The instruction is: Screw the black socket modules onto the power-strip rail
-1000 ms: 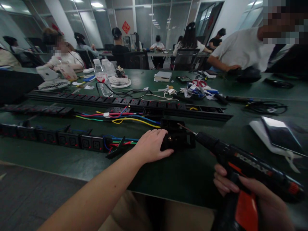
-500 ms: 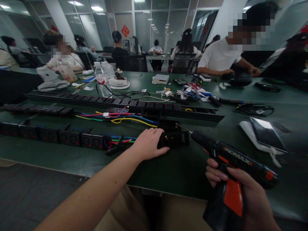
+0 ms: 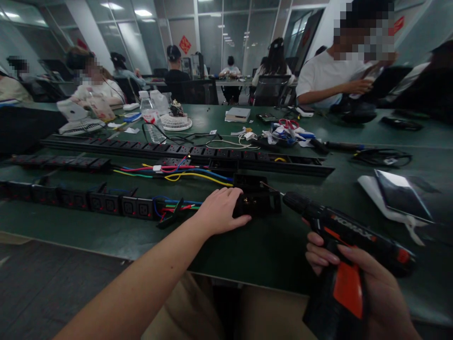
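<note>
My left hand (image 3: 221, 215) grips a black housing (image 3: 264, 204) from its left side, thumb along the near edge; brass-coloured contacts show in its top. Coloured wires run from behind my hand towards a row of black sockets (image 3: 138, 207) and a small green circuit board (image 3: 171, 216). Wrapped round the handle of a black and orange cordless drill (image 3: 354, 231) is my right hand (image 3: 377, 278). The drill's long thin bit (image 3: 272, 187) points left, over the housing's far edge; whether its tip touches anything, I cannot tell. Another black box (image 3: 247, 179) lies just behind.
A long black socket strip (image 3: 212, 155) stretches across the green table (image 3: 283, 255). Red, blue and yellow wires (image 3: 191, 171) lie before it. Red-handled scissors (image 3: 288, 123), a bottle (image 3: 150, 118) and a tablet (image 3: 401, 196) lie farther out. A co-worker (image 3: 327, 78) stands across the table.
The view has shifted slightly; both my hands keep their grips, and the drill stays almost in place against the housing. Across the table, the standing co-worker has raised their hands.
</note>
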Demonstrator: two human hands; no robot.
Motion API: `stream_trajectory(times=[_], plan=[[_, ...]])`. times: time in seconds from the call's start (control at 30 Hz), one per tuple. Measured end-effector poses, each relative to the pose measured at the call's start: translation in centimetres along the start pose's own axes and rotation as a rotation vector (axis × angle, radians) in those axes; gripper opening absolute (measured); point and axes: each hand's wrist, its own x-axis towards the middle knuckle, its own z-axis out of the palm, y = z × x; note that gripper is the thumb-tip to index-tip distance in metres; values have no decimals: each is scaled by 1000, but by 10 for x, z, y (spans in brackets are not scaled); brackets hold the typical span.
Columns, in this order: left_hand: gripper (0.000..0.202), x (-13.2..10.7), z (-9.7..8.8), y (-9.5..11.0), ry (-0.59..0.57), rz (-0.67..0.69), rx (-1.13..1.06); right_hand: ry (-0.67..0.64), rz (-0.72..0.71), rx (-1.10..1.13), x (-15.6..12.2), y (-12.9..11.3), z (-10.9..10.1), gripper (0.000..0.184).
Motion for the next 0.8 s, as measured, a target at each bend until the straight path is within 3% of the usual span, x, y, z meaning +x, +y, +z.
stream_trajectory(times=[0.1, 0.33, 0.5, 0.8], plan=[[51, 0, 0, 0, 1, -1, 0, 56, 60, 34, 0, 0, 2, 64], [53, 0, 0, 0, 6, 0, -2, 121, 41, 109, -2, -1, -2, 75], [54, 0, -2, 0, -15, -9, -18, 121, 27, 112, -5, -2, 7, 84], [56, 1, -2, 0, -30, -36, -14, 158, 72, 98, -4, -4, 12, 80]])
